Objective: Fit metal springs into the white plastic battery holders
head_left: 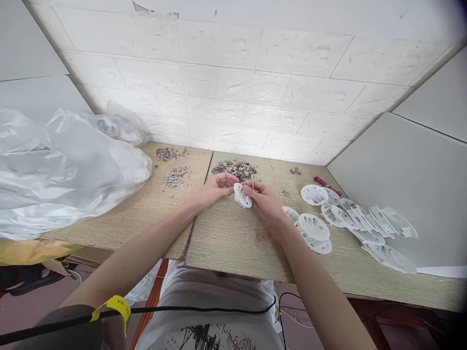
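A white slotted plastic disc [242, 196] is held tilted above the table, between my two hands. My right hand [268, 199] grips its right side with the thumb on the front. A thin tan stick [252, 182] stands up between the fingers of that same hand. At the disc's left edge are the closed thumb and fingertips of my left hand [218, 188], pinching it there. Just behind the hands lies a heap of small metal pieces [235, 168]; its nearer side is partly hidden by my fingers.
Smaller piles of metal parts [177, 177] lie on the left board. Several white discs [314, 227] are spread at right, beside a red packet [327, 185]. A large clear plastic bag [83, 170] covers the left side. A brick-patterned wall [233, 92] closes off the back.
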`<state>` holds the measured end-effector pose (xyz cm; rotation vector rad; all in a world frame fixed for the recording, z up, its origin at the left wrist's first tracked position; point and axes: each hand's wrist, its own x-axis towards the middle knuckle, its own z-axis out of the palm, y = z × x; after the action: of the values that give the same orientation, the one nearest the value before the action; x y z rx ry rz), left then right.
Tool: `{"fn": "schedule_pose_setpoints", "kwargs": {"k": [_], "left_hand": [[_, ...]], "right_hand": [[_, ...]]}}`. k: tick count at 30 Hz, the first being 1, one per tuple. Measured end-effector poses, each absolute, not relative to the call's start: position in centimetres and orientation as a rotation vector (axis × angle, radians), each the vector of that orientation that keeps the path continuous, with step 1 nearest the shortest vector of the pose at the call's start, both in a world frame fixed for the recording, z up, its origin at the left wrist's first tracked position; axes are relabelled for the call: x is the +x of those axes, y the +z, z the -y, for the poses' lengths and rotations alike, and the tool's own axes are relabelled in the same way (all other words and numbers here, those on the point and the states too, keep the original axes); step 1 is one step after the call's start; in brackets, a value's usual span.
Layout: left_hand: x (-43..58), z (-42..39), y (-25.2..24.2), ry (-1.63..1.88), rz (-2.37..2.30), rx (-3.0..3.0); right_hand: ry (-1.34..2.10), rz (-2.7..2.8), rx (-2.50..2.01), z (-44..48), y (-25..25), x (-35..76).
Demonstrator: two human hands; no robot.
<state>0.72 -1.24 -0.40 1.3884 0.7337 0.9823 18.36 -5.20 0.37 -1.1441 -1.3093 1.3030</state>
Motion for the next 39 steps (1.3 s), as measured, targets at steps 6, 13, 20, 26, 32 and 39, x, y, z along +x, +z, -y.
{"fn": "schedule_pose_setpoints", "kwargs": {"k": [6, 13, 20, 26, 32, 39], "left_hand": [[0.74, 1.24, -0.44, 1.006, -0.795, 1.489], [0.49, 1.52, 0.22, 0.94, -0.792, 1.572], [0.64, 1.38, -0.16, 0.989, -0.743, 1.601], [0.79, 1.54, 0.05, 1.014, -0.758, 1.572], [0.61, 1.48, 0.14, 0.995, -0.758, 1.637], [0.11, 1.7, 0.33, 0.94, -0.846, 1.874]], "right_hand": [[1.239, 1.301, -1.172, 4.89, -0.32, 18.37], [1.233, 1.285, -1.168, 4.86, -0.2, 18.51], [1.285, 1.265, -1.134, 4.96, -0.09, 18.53], [1.253, 1.27, -1.153, 4.99, 0.09, 18.34], [1.179, 1.338, -1.201, 5.04, 0.07, 18.41], [0.89, 1.587, -1.294, 5.08, 0.0, 18.28]]}}
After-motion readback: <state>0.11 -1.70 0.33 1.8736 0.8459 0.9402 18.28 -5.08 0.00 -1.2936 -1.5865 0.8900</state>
